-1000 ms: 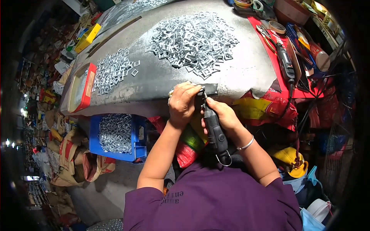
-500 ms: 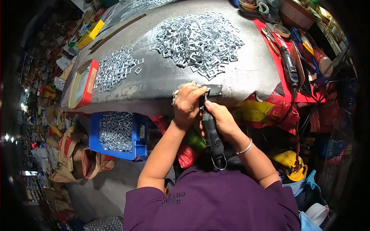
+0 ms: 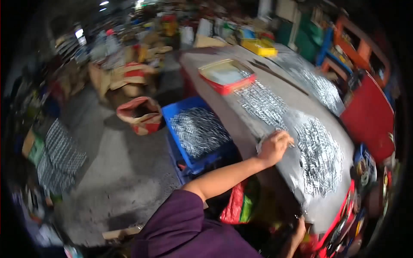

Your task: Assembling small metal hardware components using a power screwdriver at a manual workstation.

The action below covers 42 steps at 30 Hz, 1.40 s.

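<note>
Held over the table between two heaps of metal frames, my left hand has its fingers bent together. A small shiny bit shows at its fingertips, too blurred to name, and pale wrapping is partly seen by the thumb. Nearest to it are the smaller heap of square metal frames and the larger heap of metal frames. Low in the picture, by the table's near edge, my right hand is closed around the dark rotary tool, mostly hidden, with only its slim tip visible above the fingers.
A blue bin full of metal frames stands beside the table. On the table lie a red-rimmed tray, a yellow tray and a long dark bar. An open sack sits on the floor; tools lie on red cloth.
The view has swung left. My left hand has parted from the rotary tool and reached left across the table; my right hand stays near the table edge.
</note>
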Motion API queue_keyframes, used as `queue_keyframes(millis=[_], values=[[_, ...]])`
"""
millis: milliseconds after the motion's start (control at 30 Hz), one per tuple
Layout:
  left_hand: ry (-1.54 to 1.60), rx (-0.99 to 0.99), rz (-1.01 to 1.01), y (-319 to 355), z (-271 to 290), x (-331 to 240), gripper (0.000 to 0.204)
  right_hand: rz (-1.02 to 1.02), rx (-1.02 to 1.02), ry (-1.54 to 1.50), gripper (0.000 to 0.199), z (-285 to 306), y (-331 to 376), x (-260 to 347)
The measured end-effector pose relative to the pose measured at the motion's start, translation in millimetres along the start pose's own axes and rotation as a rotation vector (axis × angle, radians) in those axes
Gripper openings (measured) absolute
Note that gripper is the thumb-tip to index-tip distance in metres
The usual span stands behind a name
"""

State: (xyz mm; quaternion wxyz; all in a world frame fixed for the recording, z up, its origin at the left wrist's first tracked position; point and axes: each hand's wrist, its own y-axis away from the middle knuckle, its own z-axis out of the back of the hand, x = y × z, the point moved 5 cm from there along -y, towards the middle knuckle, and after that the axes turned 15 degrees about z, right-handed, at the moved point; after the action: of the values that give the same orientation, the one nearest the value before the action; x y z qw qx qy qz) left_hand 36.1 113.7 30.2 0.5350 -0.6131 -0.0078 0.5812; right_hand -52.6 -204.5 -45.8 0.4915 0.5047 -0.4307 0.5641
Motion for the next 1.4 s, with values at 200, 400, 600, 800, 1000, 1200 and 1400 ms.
queue_keyframes(millis=[200,400,600,800,1000,1200,1400], values=[[-0.500,-0.244,0.078,-29.2,150.2,32.9,0.044,0.130,0.025,0.234,0.036,73.2,-77.4,-11.3],[-0.611,0.058,0.274,79.4,236.1,24.1,0.031,0.195,-0.127,0.435,0.033,186.8,-173.1,-38.7],[-0.581,0.134,0.412,153.9,227.1,20.3,0.032,0.228,-0.315,0.634,0.038,249.9,-233.3,-41.2],[-0.333,0.247,0.466,166.9,198.0,11.2,0.031,0.352,-0.385,1.033,0.055,236.3,-224.2,-21.8],[-0.440,0.211,0.453,181.2,197.4,30.7,0.031,0.420,-0.284,1.164,0.068,226.5,-211.7,-1.2],[-0.413,0.236,0.461,175.4,194.1,36.4,0.032,1.401,-0.583,1.518,0.066,256.7,-188.7,21.4],[-0.523,0.348,0.509,188.9,188.7,50.5,0.038,1.291,-0.678,1.268,0.082,206.0,-129.1,171.4]])
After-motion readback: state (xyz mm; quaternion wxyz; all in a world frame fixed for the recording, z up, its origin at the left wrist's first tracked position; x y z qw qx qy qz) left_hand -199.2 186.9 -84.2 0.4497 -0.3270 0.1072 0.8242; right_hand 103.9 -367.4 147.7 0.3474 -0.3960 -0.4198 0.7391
